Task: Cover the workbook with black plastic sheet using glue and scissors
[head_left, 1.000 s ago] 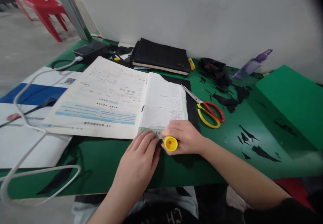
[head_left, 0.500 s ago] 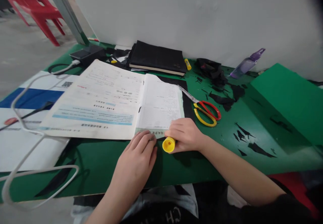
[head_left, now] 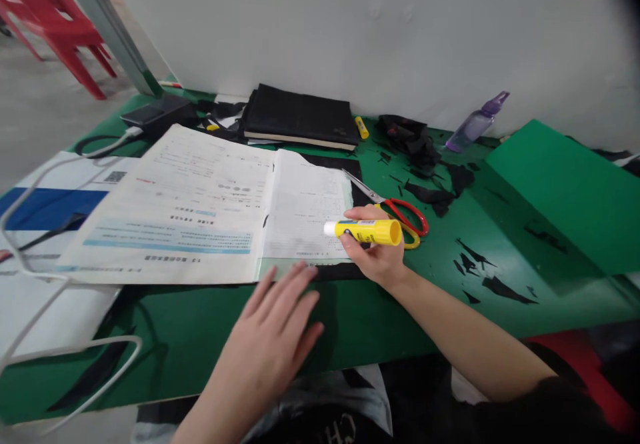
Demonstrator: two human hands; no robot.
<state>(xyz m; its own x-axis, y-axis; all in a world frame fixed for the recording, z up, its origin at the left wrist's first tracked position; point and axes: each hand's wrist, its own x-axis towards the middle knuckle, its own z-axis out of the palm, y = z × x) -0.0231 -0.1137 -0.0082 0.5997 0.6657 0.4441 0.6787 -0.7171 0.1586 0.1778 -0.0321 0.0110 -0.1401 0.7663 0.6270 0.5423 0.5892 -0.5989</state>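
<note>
One glue stick point(head_left: 373, 233) sits in your right hand point(head_left: 383, 261), pinched between thumb and fingers, long axis running roughly along the near edge of the bench point(head_left: 370, 324), white end leftward over the open book point(head_left: 210, 207). Your left hand point(head_left: 270, 327), fingers spread, is farther from it, by the book's near edge.

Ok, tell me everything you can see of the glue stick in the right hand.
The glue stick is a yellow, plastic-looking tube with dark printing and a round, hollow-looking base. It is uncapped, its white tip showing. The right hand holds it roughly level, tip pointing left, over the open book. I can't tell whether the tip touches the paper.
</note>
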